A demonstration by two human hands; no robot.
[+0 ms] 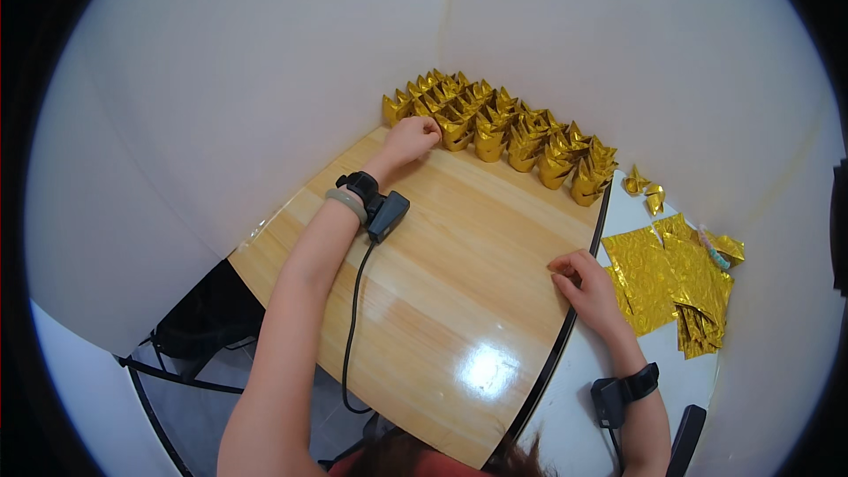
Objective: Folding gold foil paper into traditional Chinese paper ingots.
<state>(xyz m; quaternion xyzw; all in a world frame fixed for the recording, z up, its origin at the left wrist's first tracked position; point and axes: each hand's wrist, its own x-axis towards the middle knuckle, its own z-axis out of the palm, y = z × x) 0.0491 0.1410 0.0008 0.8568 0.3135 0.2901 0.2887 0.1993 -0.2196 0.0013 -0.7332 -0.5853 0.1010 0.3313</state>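
Note:
Gold foil paper pieces folded into pointed ingot shapes [527,143] stand packed in rows at the far edge of the wooden tabletop. At the left front of these rows is my left hand [412,140], its fingers curled closed against the folded pieces. Whatever lies inside its fingers is hidden. My right hand [590,290] rests over the right edge of the wooden board, fingers bent, with a gap between thumb and forefinger and nothing held. Just beyond it lie flat gold foil sheets [643,274] in a loose pile.
On the white surface [565,406] to the right sit two small folded gold pieces [654,199]. A pastel beaded string [714,249] lies on the foil sheets. Pale walls [530,26] close in the back and sides. A black cable [352,336] hangs from my left wrist device.

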